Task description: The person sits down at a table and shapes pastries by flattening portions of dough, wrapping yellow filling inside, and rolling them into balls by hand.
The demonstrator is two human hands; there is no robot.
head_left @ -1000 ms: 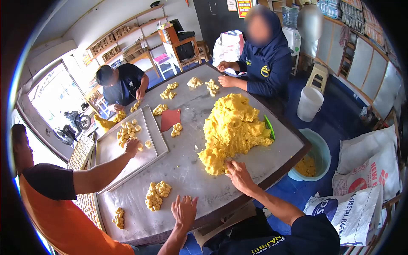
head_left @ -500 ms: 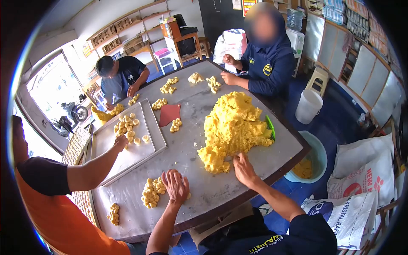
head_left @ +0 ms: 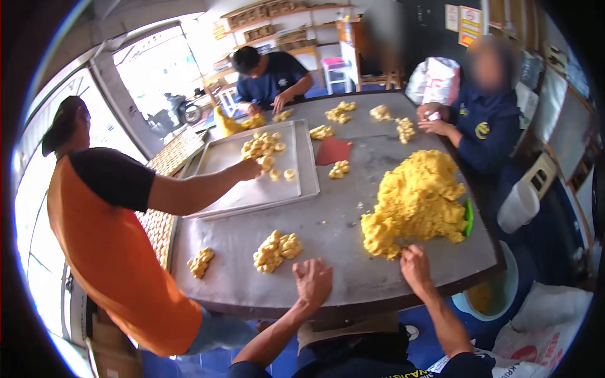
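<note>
Yellow dough mound (head_left: 416, 195), crumbly at the edge beside our right hand (head_left: 416, 268)

We have the mound on the right half of the bench (head_left: 321, 233), with our right hand at its lower edge, fingers curled in. Our left hand (head_left: 314, 282) is open, fingers spread and empty, near a cluster of small dough pieces (head_left: 270, 255).

A hard tug at that ragged edge could, we judge, shed crumbs or bring the steep side down, since the mass looks loose and stacked high. If it slumps right, it could push the green tool (head_left: 469, 217) toward the bench's edge, where a tub (head_left: 508, 283) stands below. A careless sweep of our left hand might squash or scatter the nearby cluster, as the pieces look soft.

We cannot tell whether our right fingertips pinch any dough, because the hand's back covers them. Nor can we tell whether our left fingertips touch the metal. The mound's far side is hidden, and it covers part of the green tool. Across the tray (head_left: 217, 160), whatever lies under the co-worker's hand (head_left: 249, 169) is unclear, and the sacks (head_left: 535, 340) are cut off at lower right.
</note>
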